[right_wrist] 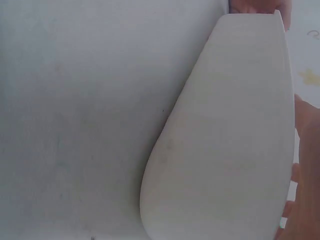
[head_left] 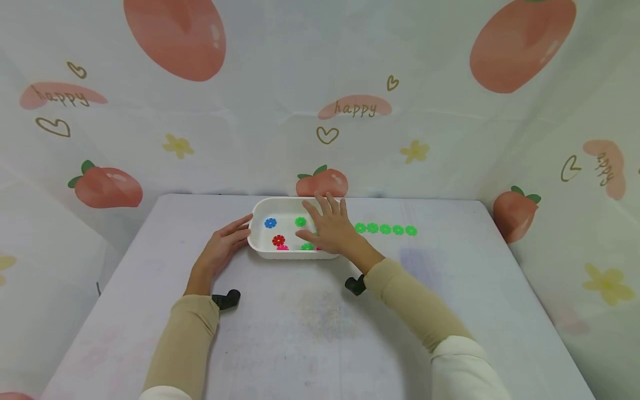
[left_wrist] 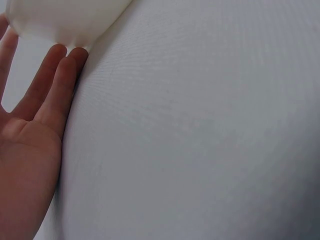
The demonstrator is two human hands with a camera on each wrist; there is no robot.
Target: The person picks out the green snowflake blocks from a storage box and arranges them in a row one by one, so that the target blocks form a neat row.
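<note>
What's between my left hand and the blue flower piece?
In the head view, the left wall of the white tray, then a bare strip of its floor.

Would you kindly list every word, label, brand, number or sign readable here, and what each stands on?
"happy": left pink patch on the backdrop.
"happy": middle pink patch on the backdrop.
"appy", turned sideways: right pink patch; any first letter is unclear.
No writing is readable on the tray or flower pieces.
</note>
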